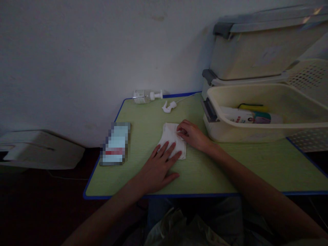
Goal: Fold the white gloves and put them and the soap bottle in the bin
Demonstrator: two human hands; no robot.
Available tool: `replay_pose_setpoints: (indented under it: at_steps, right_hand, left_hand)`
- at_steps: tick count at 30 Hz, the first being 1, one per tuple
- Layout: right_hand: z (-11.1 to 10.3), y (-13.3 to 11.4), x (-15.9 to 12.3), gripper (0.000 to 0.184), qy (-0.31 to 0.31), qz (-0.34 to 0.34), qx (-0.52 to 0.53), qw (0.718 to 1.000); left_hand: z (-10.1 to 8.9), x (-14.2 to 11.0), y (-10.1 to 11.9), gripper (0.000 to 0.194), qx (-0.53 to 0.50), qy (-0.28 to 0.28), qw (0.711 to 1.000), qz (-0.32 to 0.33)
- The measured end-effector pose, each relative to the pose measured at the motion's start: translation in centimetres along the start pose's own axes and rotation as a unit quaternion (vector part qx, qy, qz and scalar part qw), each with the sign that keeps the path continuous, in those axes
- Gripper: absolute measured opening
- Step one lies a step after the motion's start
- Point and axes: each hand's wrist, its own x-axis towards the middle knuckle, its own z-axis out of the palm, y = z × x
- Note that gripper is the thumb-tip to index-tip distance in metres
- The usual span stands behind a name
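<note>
A folded white paper tissue lies flat on the green table in front of me. My left hand rests on its lower part, palm down with the fingers spread. At the tissue's upper right edge, my right hand has its fingertips closed in a pinch on the paper. The pinched bit is partly hidden by the fingers.
A phone-like blurred device lies at left. Behind are a clear pump bottle on its side and a white spray head. At right, a cream bin holds a white package; a lidded box stands behind.
</note>
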Motion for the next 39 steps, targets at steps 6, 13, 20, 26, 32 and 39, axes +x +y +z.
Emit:
replay_pose_setpoints:
  at_steps: [6, 13, 20, 26, 32, 39]
  right_hand:
    - [-0.4, 0.1, 0.3, 0.013, -0.048, -0.018, -0.004, 0.999]
    - [-1.0, 0.2, 1.2, 0.007, -0.079, 0.018, -0.037, 0.996]
    - [-1.5, 0.2, 3.1, 0.051, -0.103, 0.08, -0.09, 0.987]
    - [-2.3, -0.6, 4.6, 0.045, -0.168, 0.092, -0.098, 0.976]
    - [-2.9, -2.5, 4.3, 0.043, -0.175, 0.071, -0.14, 0.972]
    - [-3.2, -4.9, 2.4, 0.034, -0.139, 0.001, -0.27, 0.953]
  left_hand:
    - [0.1, -0.1, -0.1, 0.06, -0.002, 0.01, 1.0, 0.003]
    - [0.1, 0.0, 0.0, 0.061, 0.003, 0.006, 1.0, 0.002]
    - [0.0, 0.0, -0.1, 0.06, 0.009, 0.0, 1.0, 0.003]
    - [0.0, -0.1, -0.1, 0.06, 0.006, 0.008, 1.0, 0.003]
    - [0.1, 0.0, -0.1, 0.061, -0.005, 0.01, 1.0, 0.004]
    - [0.1, 0.0, -0.1, 0.061, -0.006, 0.014, 1.0, 0.003]
